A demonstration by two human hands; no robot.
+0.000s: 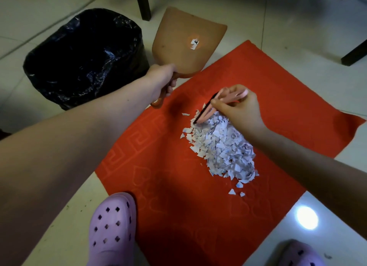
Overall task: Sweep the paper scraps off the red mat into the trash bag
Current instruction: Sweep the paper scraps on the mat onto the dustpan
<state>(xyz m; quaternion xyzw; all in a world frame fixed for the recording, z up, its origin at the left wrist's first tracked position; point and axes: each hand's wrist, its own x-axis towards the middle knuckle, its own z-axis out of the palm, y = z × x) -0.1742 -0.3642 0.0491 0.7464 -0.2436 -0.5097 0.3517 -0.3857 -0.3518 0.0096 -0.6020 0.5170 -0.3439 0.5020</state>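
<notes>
Left hand (162,80) grips dustpan (184,43) handle, right hand (240,108) pinches brush (206,112) — scraps (224,146) at mat (158,156) centre look featherlight, flyaway — sweep gently.

The person wears lilac moulded clogs. The left clog (112,230) shows its rounded toe and upper, pierced with rows of small diamond-shaped holes. The right clog (297,252), the same lilac with the same dark holes, is cut by the bottom edge so only its toe shows. The left forearm (59,146) and right forearm (307,166) are bare down to the left hand (161,78) and right hand (241,108).
</notes>
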